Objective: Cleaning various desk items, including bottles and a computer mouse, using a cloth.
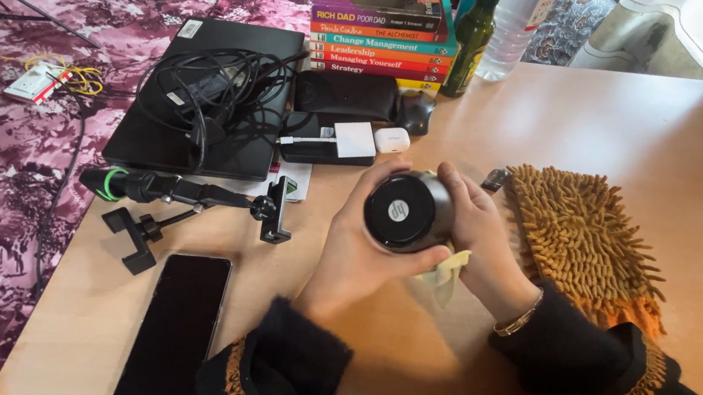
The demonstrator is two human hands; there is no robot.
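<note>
Gripping round black-topped metal can (408, 211) btwn both hands | left hand (356, 254) & right hand (478, 241) closed on its sides | top faces camera, above counter (648, 118), w/ pale cloth (444, 268) under.

The round can (409, 210) between the hands looks like brushed metal, its black end smooth with a slight sheen. A pale soft cloth (446, 268) shows beneath it. The table (677, 146) is smooth, matt, light wood. The mustard mitt (582, 238) is shaggy chenille cloth. The phone (173, 334) has a glossy black glass face. The laptop (253, 47) is matt black, its cables (201, 91) rubbery. The bottle (527, 0) is clear ribbed plastic. The sleeves (274, 371) are fuzzy black knit.
</note>
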